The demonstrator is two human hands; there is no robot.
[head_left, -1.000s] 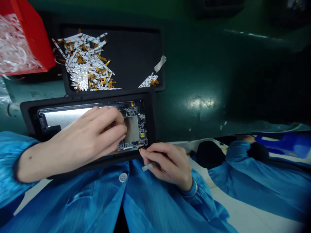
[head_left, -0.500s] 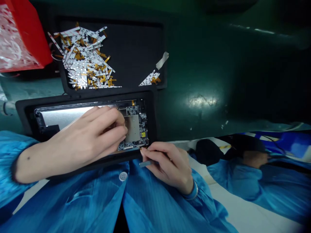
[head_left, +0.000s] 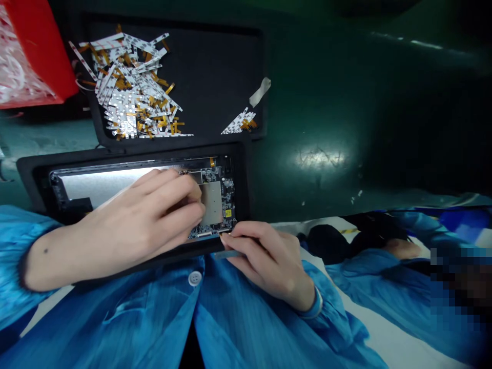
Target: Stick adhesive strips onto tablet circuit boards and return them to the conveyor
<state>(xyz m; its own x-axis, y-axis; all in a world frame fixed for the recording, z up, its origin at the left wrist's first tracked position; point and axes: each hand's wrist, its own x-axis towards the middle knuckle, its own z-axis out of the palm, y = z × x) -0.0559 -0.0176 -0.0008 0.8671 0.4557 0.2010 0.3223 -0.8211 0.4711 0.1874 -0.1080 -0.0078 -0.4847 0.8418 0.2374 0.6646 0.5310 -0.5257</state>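
Observation:
An opened tablet point(head_left: 111, 187) lies in a black tray point(head_left: 33, 171), its silver back plate and green-black circuit board point(head_left: 212, 202) exposed. My left hand point(head_left: 154, 212) rests over the tablet's middle with curled, closed fingers against the board; whatever they hold is hidden. At the board's lower right corner, my right hand point(head_left: 269, 261) pinches with thumb and forefinger beside a connector point(head_left: 223, 232). A thin flat grey piece point(head_left: 226, 253) sticks out from between its lower fingers; its full shape is hidden.
Behind the tablet, a second black tray point(head_left: 215, 56) holds a pile of white-and-orange flex strips point(head_left: 132, 92) and a smaller bunch point(head_left: 240, 122). A pale tape piece point(head_left: 260, 92) sits on its right rim. A red box point(head_left: 46, 48) stands far left. A co-worker's blue sleeve point(head_left: 369, 277) shows right.
The view has shifted slightly. My right hand stays at the board's corner, and the grey piece now points a little further left. My left hand keeps its place on the board.

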